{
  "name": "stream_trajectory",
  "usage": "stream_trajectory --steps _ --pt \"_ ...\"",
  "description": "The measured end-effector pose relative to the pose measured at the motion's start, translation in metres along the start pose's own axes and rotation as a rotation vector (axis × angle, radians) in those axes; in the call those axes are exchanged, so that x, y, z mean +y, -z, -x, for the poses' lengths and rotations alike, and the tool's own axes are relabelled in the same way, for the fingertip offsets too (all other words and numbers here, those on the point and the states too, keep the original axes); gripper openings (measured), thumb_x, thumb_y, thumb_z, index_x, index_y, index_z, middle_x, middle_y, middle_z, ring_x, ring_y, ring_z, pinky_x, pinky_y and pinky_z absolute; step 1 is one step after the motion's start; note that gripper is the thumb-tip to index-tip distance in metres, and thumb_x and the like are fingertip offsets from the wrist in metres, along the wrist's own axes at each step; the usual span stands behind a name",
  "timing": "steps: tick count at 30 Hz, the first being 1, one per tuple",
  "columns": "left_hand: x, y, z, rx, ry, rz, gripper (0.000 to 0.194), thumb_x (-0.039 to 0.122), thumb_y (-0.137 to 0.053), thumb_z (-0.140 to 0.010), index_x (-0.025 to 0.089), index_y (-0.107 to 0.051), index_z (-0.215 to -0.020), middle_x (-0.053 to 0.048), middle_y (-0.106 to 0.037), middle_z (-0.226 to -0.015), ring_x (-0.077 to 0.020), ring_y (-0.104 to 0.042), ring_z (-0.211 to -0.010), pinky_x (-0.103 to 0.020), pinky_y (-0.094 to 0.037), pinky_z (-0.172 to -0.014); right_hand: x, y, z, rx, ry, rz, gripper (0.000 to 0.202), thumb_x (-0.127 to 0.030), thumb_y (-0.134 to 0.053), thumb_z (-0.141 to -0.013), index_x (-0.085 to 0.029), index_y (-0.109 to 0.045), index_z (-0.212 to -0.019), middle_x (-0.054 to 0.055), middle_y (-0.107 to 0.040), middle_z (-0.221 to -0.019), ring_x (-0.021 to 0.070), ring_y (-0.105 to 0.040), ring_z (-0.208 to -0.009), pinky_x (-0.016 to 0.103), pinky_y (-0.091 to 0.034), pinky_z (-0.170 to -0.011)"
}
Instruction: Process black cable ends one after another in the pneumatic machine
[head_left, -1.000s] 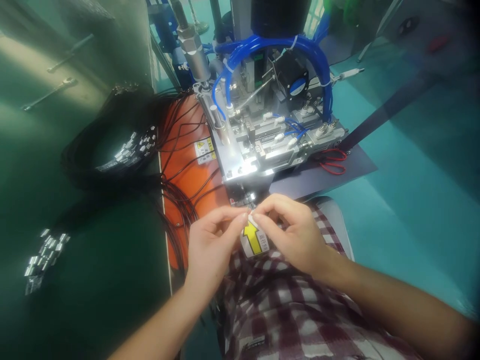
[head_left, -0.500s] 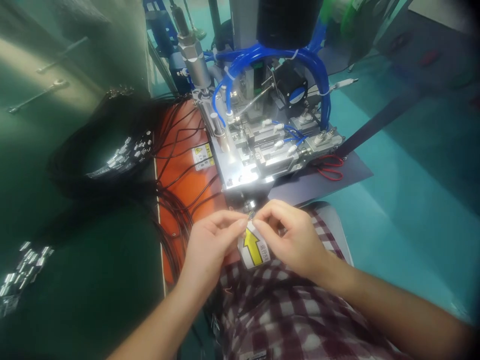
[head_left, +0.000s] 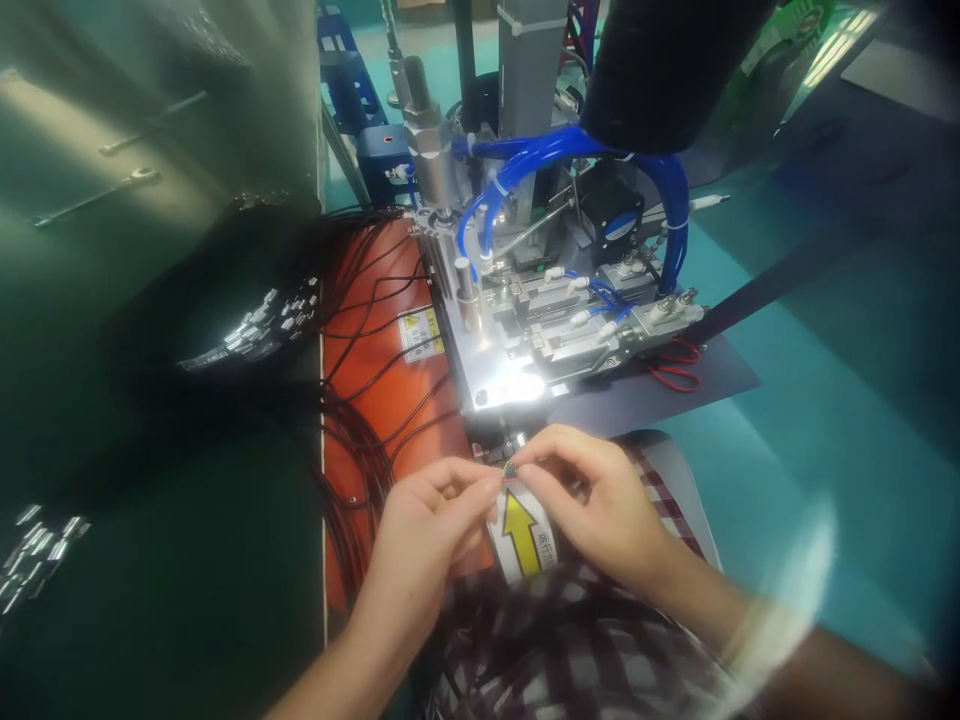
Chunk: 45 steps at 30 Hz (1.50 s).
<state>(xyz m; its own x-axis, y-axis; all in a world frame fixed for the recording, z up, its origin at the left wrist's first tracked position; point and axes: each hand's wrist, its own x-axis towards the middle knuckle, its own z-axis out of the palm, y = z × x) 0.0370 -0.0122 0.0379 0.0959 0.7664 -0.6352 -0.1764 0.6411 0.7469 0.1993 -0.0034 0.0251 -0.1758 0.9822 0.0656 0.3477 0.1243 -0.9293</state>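
My left hand [head_left: 431, 515] is closed in a pinch, thumb against forefinger, on the ends of some thin coloured wires [head_left: 510, 469]. From the other side my right hand [head_left: 596, 490] pinches the same wires, its fingertips nearly touching those of the left. Yellow, dark and reddish strands show in the small gap; the rest is covered by my fingers. Just below the fingertips is a white label with a yellow arrow [head_left: 523, 535]. Right beyond the hands stands the front of a metal machine [head_left: 510, 390], brightly lit.
Black cables [head_left: 367, 425] run across the orange board [head_left: 409, 400] on the left. A large bundle of black cables [head_left: 202, 290] with shiny ends lies on the dark green surface [head_left: 202, 500]. Blue air hoses [head_left: 547, 150] arch over the machine. Red wire loops [head_left: 679, 370] hang at its right.
The camera view has shifted, so the machine and hands sit lower and slightly right. Both hands stay pinched together, and the coloured strands between the fingertips show more clearly.
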Motion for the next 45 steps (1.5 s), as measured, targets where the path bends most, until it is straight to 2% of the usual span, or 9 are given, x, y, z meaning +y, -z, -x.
stream_trajectory --steps 6,12,15,18,22,25,33,39,45 --pt "0.001 0.001 0.002 0.015 0.035 -0.005 0.032 0.040 -0.079 -0.065 0.013 -0.064 -0.072 0.004 -0.051 -0.055 0.0007 -0.026 -0.039 -0.015 -0.018 -0.039 -0.004 -0.002 -0.004 -0.050 -0.150 -0.134 0.010 -0.018 -0.061 -0.082 -0.018 -0.064 -0.073 -0.001 -0.062 -0.070 0.0118 -0.055 -0.062 0.024 -0.043 -0.058" --pt "0.004 0.008 0.003 -0.122 0.011 0.011 0.031 0.039 -0.079 -0.066 0.014 -0.064 -0.074 0.009 -0.041 -0.043 0.0000 -0.022 -0.038 -0.015 -0.018 -0.040 -0.006 0.010 -0.012 -0.339 -0.363 -0.470 0.019 -0.032 -0.065 -0.082 -0.016 -0.061 -0.072 -0.002 -0.058 -0.064 0.0097 -0.050 -0.056 0.021 -0.040 -0.050" --pt "0.005 0.012 0.001 -0.233 0.041 -0.038 0.027 0.035 -0.079 -0.067 0.014 -0.063 -0.073 0.009 -0.042 -0.044 0.0004 -0.023 -0.037 -0.016 -0.020 -0.042 -0.005 0.017 -0.015 -0.467 -0.290 -0.467 0.016 -0.029 -0.063 -0.084 -0.016 -0.061 -0.075 -0.001 -0.057 -0.067 0.0096 -0.049 -0.057 0.021 -0.040 -0.050" --pt "0.006 0.015 -0.001 -0.290 0.081 -0.109 0.024 0.032 -0.079 -0.067 0.015 -0.064 -0.074 0.008 -0.044 -0.043 0.0004 -0.025 -0.037 -0.018 -0.022 -0.044 -0.003 0.020 -0.017 -0.506 -0.087 -0.372 0.009 -0.018 -0.057 -0.087 -0.016 -0.060 -0.079 0.001 -0.058 -0.076 0.0111 -0.053 -0.067 0.024 -0.045 -0.061" --pt "0.006 0.016 0.000 -0.288 0.116 -0.160 0.023 0.032 -0.078 -0.068 0.015 -0.063 -0.073 0.009 -0.043 -0.043 0.0008 -0.025 -0.036 -0.018 -0.027 -0.046 0.000 0.021 -0.021 -0.501 0.220 -0.248 0.011 -0.008 -0.054 -0.088 -0.017 -0.060 -0.083 0.001 -0.058 -0.083 0.0122 -0.055 -0.079 0.027 -0.047 -0.074" --pt "0.007 0.011 0.003 -0.229 0.098 -0.129 0.025 0.032 -0.079 -0.067 0.015 -0.061 -0.070 0.010 -0.041 -0.042 0.0006 -0.025 -0.038 -0.017 -0.029 -0.047 0.002 0.019 -0.023 -0.483 0.307 -0.196 0.011 -0.008 -0.055 -0.088 -0.017 -0.060 -0.085 0.002 -0.060 -0.084 0.0128 -0.056 -0.080 0.027 -0.048 -0.075" --pt "0.005 0.003 0.007 -0.019 -0.020 -0.021 0.028 0.035 -0.077 -0.066 0.014 -0.060 -0.068 0.009 -0.039 -0.041 0.0000 -0.021 -0.038 -0.013 -0.013 -0.039 -0.003 0.011 -0.005 -0.108 0.055 -0.110 0.009 -0.014 -0.059 -0.088 -0.017 -0.067 -0.086 0.002 -0.067 -0.085 0.0130 -0.062 -0.079 0.025 -0.048 -0.069" --pt "0.004 -0.001 0.006 -0.003 -0.036 0.003 0.024 0.032 -0.075 -0.068 0.014 -0.059 -0.068 0.010 -0.040 -0.041 0.0003 -0.023 -0.037 -0.012 -0.016 -0.038 -0.010 -0.001 0.002 -0.061 -0.130 -0.155 0.006 -0.022 -0.065 -0.081 -0.017 -0.069 -0.079 -0.001 -0.064 -0.070 0.0092 -0.049 -0.056 0.022 -0.040 -0.051" --pt "0.000 -0.001 0.006 -0.007 -0.071 0.025 0.022 0.030 -0.075 -0.069 0.015 -0.059 -0.069 0.010 -0.041 -0.043 0.0014 -0.022 -0.036 -0.011 -0.016 -0.038 -0.014 -0.004 0.001 -0.106 -0.310 -0.307 0.009 -0.022 -0.063 -0.080 -0.016 -0.066 -0.074 0.003 -0.066 -0.071 0.0139 -0.058 -0.064 0.025 -0.045 -0.057"
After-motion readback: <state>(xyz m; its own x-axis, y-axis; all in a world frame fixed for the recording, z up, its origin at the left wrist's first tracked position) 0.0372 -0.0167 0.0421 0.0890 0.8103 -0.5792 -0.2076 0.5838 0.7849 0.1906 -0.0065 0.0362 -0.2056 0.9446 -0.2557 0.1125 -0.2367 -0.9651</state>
